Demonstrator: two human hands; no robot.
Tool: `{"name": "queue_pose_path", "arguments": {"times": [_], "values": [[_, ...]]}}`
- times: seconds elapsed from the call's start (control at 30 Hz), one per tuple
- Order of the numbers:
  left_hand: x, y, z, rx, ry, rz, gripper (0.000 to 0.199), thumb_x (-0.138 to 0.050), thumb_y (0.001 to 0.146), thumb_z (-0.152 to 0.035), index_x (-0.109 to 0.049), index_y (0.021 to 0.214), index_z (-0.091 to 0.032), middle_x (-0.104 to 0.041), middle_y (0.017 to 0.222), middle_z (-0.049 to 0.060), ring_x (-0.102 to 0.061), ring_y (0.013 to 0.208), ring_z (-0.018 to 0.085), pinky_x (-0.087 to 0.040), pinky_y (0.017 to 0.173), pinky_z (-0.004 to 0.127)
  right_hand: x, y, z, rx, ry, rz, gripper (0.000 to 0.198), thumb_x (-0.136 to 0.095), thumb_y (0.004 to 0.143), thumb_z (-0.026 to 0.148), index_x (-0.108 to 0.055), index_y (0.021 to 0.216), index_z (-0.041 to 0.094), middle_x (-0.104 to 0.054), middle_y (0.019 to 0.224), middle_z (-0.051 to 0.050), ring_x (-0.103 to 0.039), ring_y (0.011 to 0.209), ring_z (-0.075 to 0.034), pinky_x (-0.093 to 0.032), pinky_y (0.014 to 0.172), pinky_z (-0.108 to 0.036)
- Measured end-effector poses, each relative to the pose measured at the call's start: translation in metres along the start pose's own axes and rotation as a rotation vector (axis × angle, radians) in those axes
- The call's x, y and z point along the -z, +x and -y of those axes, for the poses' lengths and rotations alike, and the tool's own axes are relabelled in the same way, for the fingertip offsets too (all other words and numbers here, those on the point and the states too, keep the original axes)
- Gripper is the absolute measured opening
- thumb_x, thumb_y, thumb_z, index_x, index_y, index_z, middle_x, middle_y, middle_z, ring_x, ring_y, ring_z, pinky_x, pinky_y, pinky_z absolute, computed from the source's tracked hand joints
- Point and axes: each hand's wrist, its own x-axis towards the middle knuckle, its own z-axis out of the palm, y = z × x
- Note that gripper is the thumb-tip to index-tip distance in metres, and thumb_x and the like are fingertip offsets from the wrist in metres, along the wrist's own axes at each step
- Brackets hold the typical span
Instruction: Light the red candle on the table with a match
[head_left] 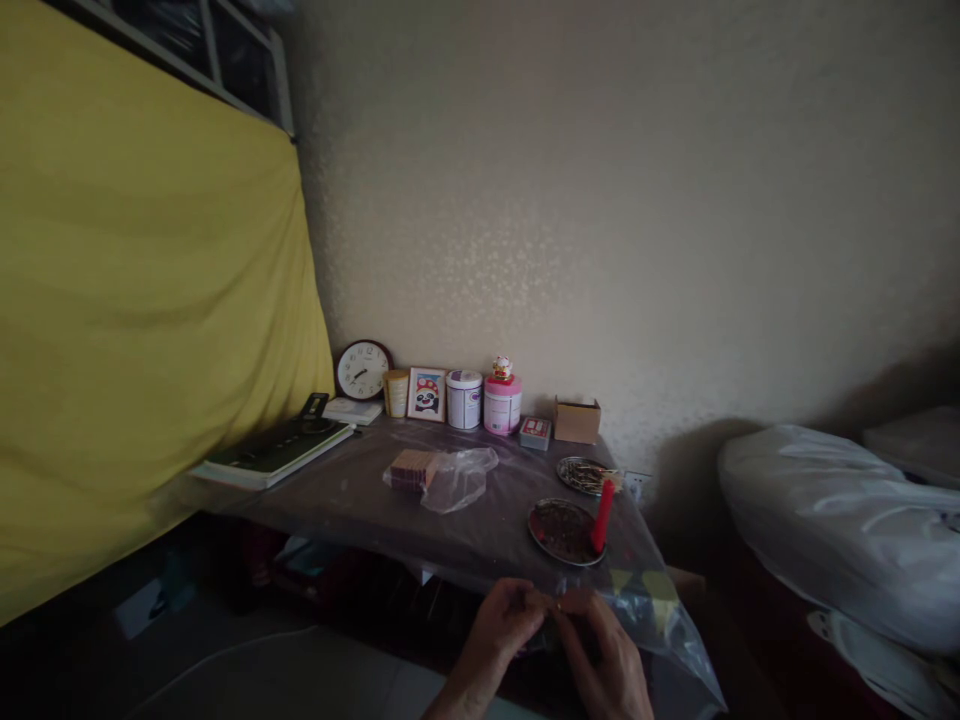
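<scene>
Near the table's front edge, my left hand (501, 628) and my right hand (606, 660) meet fingertip to fingertip. Both are closed in a pinch; whatever sits between the fingers is too small and dark to name. Just beyond them lies a round metal plate (568, 562) with dark contents. A red candle-like stick (603, 515) stands slightly tilted at the plate's right side. Behind it, a second plate (561, 476) carries several thin pale sticks (596, 474). Farther left, a stack of small brown pieces (411, 470) lies partly in a clear plastic bag (461, 482).
The table (345, 510) has a clear plastic cover. Along the wall stand a clock (364, 370), a framed panda picture (427, 394), a white tin (464, 400), a pink tin (502, 408) and a cardboard box (577, 421). Books (277, 452) lie left, by a yellow curtain (150, 300).
</scene>
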Motion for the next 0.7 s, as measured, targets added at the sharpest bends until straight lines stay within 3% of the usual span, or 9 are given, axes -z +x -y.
{"name": "queue_pose_path", "arguments": {"times": [0.2, 0.43, 0.57, 0.7], "values": [[0.002, -0.004, -0.004, -0.032, -0.023, 0.039, 0.037, -0.078, 0.055, -0.039, -0.066, 0.081, -0.017, -0.070, 0.078, 0.004, -0.059, 0.078, 0.022, -0.043, 0.072, 0.032, -0.001, -0.002, 0.000, -0.143, 0.169, 0.006, 0.015, -0.054, 0.083, 0.035, -0.058, 0.080, 0.021, -0.062, 0.078, 0.000, -0.061, 0.073, -0.014, -0.048, 0.068, -0.020], [0.000, -0.016, -0.017, 0.003, -0.174, 0.118, 0.024, -0.062, 0.075, -0.031, -0.064, 0.094, -0.016, -0.068, 0.097, 0.009, -0.058, 0.097, 0.024, -0.040, 0.085, 0.035, -0.004, -0.002, -0.019, -0.433, 0.581, -0.213, 0.022, -0.066, 0.074, 0.037, -0.057, 0.085, 0.020, -0.062, 0.082, -0.001, -0.059, 0.078, -0.015, -0.048, 0.071, -0.021], [0.000, -0.018, -0.018, 0.032, -0.309, 0.164, 0.019, -0.060, 0.077, -0.026, -0.063, 0.093, -0.017, -0.068, 0.098, 0.009, -0.057, 0.099, 0.022, -0.038, 0.088, 0.035, -0.005, 0.000, -0.027, -0.448, 0.628, -0.255, 0.026, -0.067, 0.072, 0.037, -0.057, 0.089, 0.020, -0.062, 0.081, -0.001, -0.060, 0.075, -0.015, -0.048, 0.070, -0.022], [0.002, -0.016, -0.014, 0.039, -0.331, 0.160, 0.018, -0.061, 0.077, -0.024, -0.062, 0.093, -0.017, -0.068, 0.099, 0.009, -0.058, 0.098, 0.021, -0.038, 0.088, 0.035, -0.005, -0.002, -0.023, -0.436, 0.573, -0.207, 0.025, -0.065, 0.073, 0.038, -0.059, 0.089, 0.020, -0.064, 0.081, -0.001, -0.061, 0.077, -0.016, -0.049, 0.070, -0.021]]}}
